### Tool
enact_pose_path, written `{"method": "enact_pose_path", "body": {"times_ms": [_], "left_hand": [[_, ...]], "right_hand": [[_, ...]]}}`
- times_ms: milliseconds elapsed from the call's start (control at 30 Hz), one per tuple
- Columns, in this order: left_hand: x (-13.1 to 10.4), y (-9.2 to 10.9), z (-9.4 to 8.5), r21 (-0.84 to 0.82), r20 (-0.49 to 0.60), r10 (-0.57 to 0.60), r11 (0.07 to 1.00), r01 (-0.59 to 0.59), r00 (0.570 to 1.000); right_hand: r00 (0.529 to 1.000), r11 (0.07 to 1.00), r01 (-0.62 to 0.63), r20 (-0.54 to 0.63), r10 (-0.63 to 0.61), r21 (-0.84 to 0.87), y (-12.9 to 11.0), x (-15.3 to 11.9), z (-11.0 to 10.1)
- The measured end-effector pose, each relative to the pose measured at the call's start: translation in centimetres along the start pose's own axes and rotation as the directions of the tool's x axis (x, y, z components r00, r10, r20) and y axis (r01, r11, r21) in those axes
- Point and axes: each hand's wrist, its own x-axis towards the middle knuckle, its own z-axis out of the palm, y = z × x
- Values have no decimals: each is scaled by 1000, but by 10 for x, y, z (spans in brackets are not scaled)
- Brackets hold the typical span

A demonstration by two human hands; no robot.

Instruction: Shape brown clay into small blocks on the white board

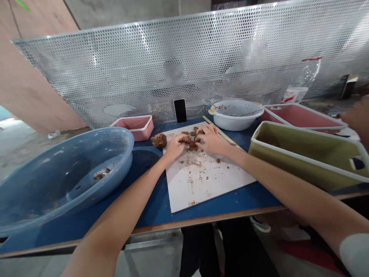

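Observation:
Both hands are over a white board (198, 184) lying on the blue table. My left hand (175, 147) is closed, its fingertips on a brown piece (185, 139) near the board's upper part. Just to the right, my right hand (211, 140) has bent fingers at small brown pieces (193, 146); what it grips is too small to make out. More brown pieces lie beyond the fingers. A rough brown lump (159, 141) rests at the board's left edge. Crumbs and brown smears mark the board.
A large blue basin (115, 181) is at left, a pink box (142, 132) behind it. A phone (180, 110) leans on the metal screen. At right are a white basin (235, 122), a stick (220, 132), green bin (291, 157), pink bin (314, 125), bottle (302, 82) and another person's hand (359, 117).

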Motion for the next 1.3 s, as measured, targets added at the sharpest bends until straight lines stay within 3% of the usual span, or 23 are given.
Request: {"method": "enact_pose_path", "body": {"times_ms": [233,400,667,1300], "left_hand": [[0,0,1,-75,24,-46,996,48,999],[0,3,0,-68,61,-94,993,98,994],[0,3,1,-60,64,-76,995,80,995],[-2,3,3,-71,43,-27,997,30,999]], "right_hand": [[998,1000,-22,58,22,-4,-6,7,3],[999,998,-34,34,36,-45,-7,12,8],[1000,999,-22,10,23,-39,-3,14,16],[996,996,-86,-10,86,18,-5,10,5]]}}
